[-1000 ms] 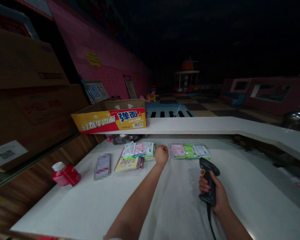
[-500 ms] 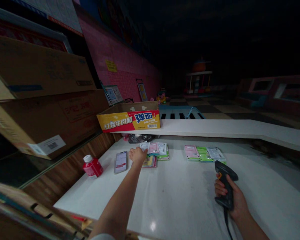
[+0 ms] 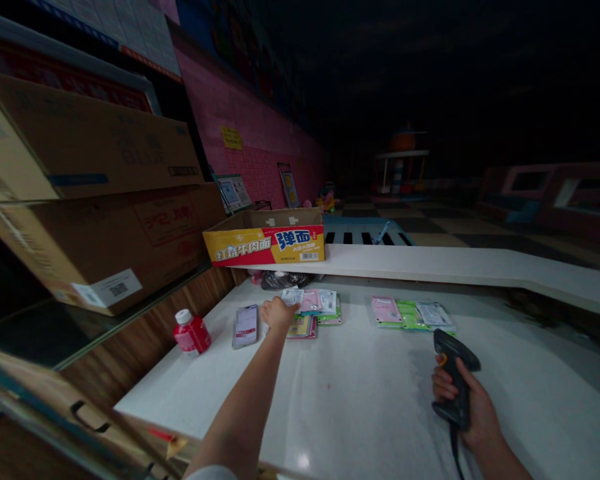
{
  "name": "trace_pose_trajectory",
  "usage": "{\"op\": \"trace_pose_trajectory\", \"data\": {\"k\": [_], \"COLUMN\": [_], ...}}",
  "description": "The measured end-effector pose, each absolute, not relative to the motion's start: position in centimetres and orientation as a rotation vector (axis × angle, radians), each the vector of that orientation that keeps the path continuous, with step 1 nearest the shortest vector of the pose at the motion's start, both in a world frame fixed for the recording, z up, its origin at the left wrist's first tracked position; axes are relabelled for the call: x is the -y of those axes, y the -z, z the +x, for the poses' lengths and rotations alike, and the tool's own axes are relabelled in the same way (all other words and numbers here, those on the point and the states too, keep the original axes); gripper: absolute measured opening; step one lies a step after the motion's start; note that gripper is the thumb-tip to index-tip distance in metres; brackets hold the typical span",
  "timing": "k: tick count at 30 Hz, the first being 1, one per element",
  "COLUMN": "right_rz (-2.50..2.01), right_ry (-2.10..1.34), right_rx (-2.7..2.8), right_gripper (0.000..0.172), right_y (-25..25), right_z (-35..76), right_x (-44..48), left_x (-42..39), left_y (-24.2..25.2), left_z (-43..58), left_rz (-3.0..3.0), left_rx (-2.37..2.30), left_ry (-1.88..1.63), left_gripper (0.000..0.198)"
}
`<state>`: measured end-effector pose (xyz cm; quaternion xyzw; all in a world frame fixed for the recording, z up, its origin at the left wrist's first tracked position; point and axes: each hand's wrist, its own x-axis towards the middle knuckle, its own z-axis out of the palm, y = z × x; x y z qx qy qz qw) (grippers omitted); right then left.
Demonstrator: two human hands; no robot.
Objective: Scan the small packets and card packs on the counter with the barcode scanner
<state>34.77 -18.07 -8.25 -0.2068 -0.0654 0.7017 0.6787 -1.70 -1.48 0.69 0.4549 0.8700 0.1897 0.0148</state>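
The right hand [image 3: 463, 400] is nearest, its fingers [image 3: 443, 387] curled closed around the grip of a black handheld barcode scanner [image 3: 455, 380], whose head points up and away. A black cord [image 3: 454, 450] hangs from the butt of the scanner. The left arm stretches forward across a white counter [image 3: 340, 407] to the left hand [image 3: 279, 315]. Its fingers [image 3: 269, 307] lie close together at the edge of a stack of printed packets [image 3: 310, 310], touching a white packet; I cannot tell whether they pinch it. A smartphone [image 3: 245, 326] with a blurred screen lies just left of that hand, and a red bottle with a white cap [image 3: 192, 335] stands farther left. To the right, well apart from the stack, a row of pink, green and white packets [image 3: 410, 313] lies on the counter.

Beyond them, a black plastic bag [image 3: 285, 280] sits under a white shelf [image 3: 430, 261] carrying a yellow-and-red noodle carton [image 3: 265, 245]. Large cardboard cartons [image 3: 105, 240] fill the left side, before a pink brick wall [image 3: 253, 157]. A dim checkered floor [image 3: 420, 230] lies beyond.
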Motion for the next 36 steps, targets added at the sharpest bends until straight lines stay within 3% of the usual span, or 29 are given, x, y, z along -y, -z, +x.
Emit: {"op": "trace_pose_trajectory", "data": {"k": [12, 22, 29, 36], "right_rz": [-0.459, -0.429, -0.5, -0.592], "right_ry": [-1.574, -1.58, -1.541, -1.507], "right_rx": [0.143, 0.106, 0.184, 0.244], "right_gripper": [0.03, 0.03, 0.032, 0.032], "right_y": [8.5, 8.3, 8.8, 8.8], "right_z": [34.8, 34.5, 34.4, 33.8], "right_x": [17.9, 17.8, 17.6, 18.2], "left_x": [2.0, 2.7, 6.5, 7.5], "left_y": [-0.4, 0.6, 7.2, 9.2], "left_z": [-2.3, 0.4, 7.5, 8.0], "left_rz": [1.538, 1.523, 1.276, 1.288], "left_rx": [-2.646, -1.765, -1.05, -1.059], "left_ry": [-0.704, -1.591, -1.439, -1.502], "left_gripper": [0.057, 0.032, 0.038, 0.05]}}
